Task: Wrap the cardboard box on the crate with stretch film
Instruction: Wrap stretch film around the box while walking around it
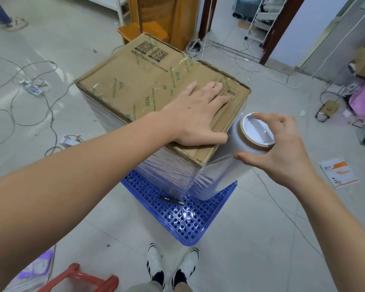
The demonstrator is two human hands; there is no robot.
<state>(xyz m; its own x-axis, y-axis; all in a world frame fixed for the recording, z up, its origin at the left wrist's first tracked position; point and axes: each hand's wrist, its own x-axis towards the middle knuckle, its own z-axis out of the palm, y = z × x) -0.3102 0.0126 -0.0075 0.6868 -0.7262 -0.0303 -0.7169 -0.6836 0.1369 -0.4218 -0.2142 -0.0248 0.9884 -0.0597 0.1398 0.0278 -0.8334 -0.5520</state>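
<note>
A brown cardboard box (135, 81) with green SEAL tape on its top stands on a blue perforated crate (190, 220). Clear stretch film covers the box's near sides. My left hand (198, 114) lies flat, palm down, on the box top near its right corner. My right hand (280, 148) grips the top of a stretch film roll (238, 148) held upright at the box's near right corner. A sheet of film runs from the roll to that corner. The roll's white end cap faces up.
A black pen (171, 200) lies on the crate. Cables and a power strip (33, 88) trail over the tiled floor at left. A wooden chair (143, 31) stands behind the box. A red stool (80, 279) is by my feet. A leaflet (337, 175) lies at right.
</note>
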